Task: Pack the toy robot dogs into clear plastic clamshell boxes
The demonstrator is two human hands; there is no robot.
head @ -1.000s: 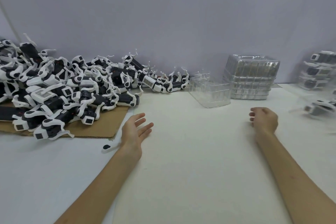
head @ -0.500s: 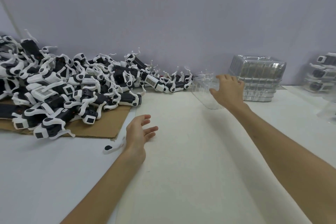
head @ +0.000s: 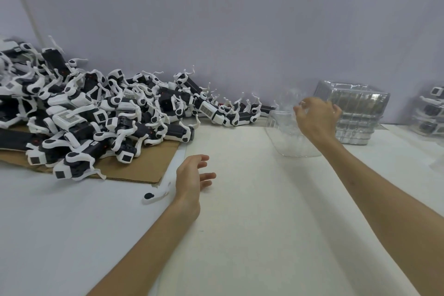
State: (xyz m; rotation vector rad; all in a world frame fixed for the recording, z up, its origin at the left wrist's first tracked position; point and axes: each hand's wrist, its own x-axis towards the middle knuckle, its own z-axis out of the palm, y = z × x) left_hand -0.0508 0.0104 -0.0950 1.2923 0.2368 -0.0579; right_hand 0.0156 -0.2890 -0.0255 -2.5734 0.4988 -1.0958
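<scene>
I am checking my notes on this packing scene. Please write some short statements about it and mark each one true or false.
1. The right hand grips a clear box. True.
2. The left hand holds a toy dog. False: it is open and holds nothing.
3. The toy dogs lie in a pile, partly on cardboard. True.
4. The stack of clear boxes stands to the left of the toy dogs. False: it stands to their right, behind the right hand.

One left hand point(head: 192, 180), one right hand point(head: 317, 118), one cardboard sheet point(head: 149, 166), one loose clamshell point(head: 286, 138) — toy dogs point(head: 96, 118) beyond counting.
</scene>
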